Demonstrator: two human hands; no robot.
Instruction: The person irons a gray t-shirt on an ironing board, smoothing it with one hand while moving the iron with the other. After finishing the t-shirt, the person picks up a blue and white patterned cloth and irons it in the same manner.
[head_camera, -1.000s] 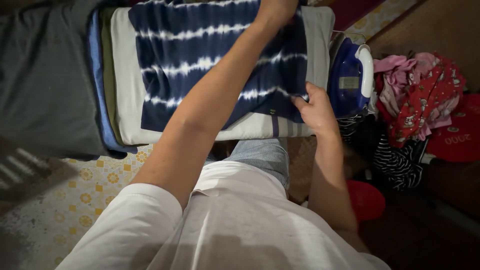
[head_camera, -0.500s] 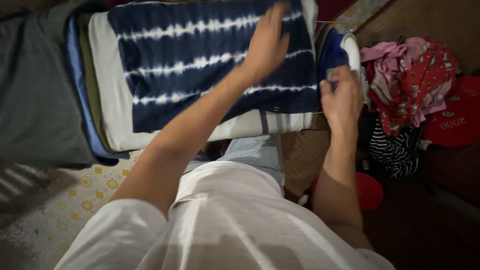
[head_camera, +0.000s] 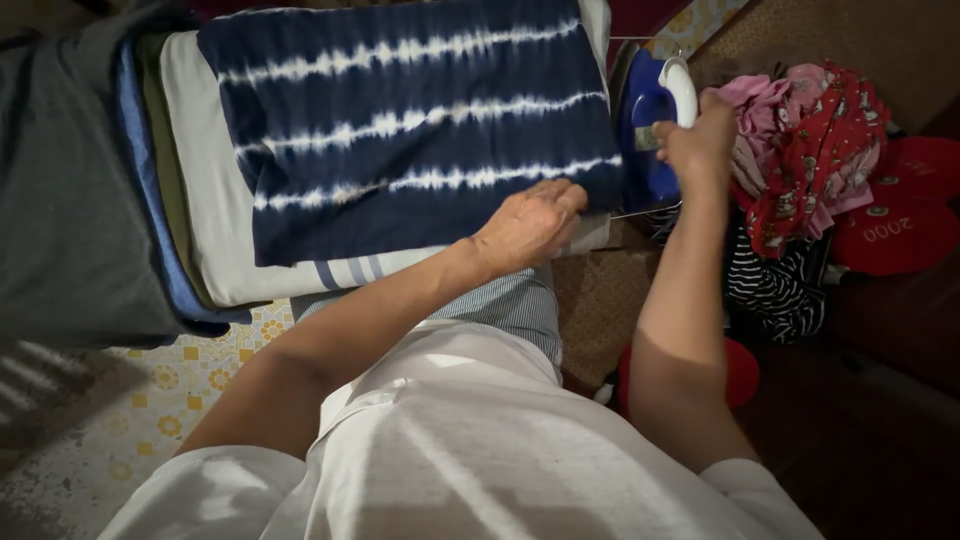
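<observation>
Navy tie-dye cloth (head_camera: 400, 130) now lies smoothed; left hand (head_camera: 530, 222) has dropped flat to its edge, right hand's (head_camera: 700, 140) fingers now wrap the iron (head_camera: 655, 120)

Clothes heap (head_camera: 810, 150) crowding iron (head_camera: 650, 130)

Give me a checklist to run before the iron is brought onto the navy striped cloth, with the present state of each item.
1. Right hand on the white handle of the blue iron: ok, fingers closed around it.
2. Navy tie-dye cloth lying flat on the padded board: ok, no big folds show.
3. Left hand pinning the cloth's near corner: ok, but it lies close to the iron's way.
4. Iron parked upright at the board's end: ok.
5. Iron hot, cord free: cannot tell.
6. Pile of clothes apart from the iron: not ok, it crowds the iron.
</observation>
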